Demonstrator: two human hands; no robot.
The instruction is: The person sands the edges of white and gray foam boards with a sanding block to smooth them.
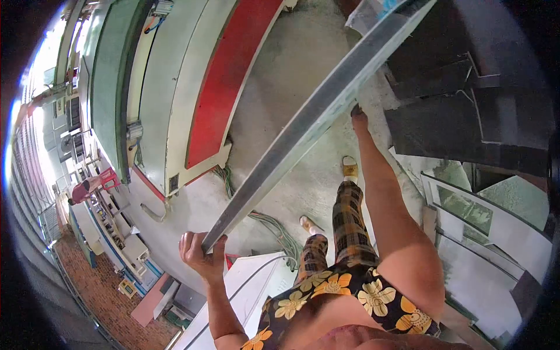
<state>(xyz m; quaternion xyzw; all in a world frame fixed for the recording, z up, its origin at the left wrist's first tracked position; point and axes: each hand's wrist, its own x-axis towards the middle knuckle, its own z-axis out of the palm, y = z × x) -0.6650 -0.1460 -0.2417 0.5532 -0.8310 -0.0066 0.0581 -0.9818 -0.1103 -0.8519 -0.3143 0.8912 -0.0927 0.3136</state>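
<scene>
A long grey panel [309, 116], seen almost along its edge, runs diagonally from lower left to upper right in front of me. Its upper side is dark grey and its lower side pale and glossy. My left hand [202, 254] is closed around its lower left end, with the thumb on the near side. On the right, my right arm stretches far out, and my right hand [359, 118] is at the panel's lower edge, small in the view. The fingers of that hand are mostly hidden, so their grip cannot be made out.
A large machine with a red panel [224, 81] stands at left. Cables [274, 230] lie across the floor near my feet. Dark sheets [461, 116] and framed panes [466, 204] are stacked at right. A white surface [256, 280] is beside my left arm. Another person [81, 191] is far left.
</scene>
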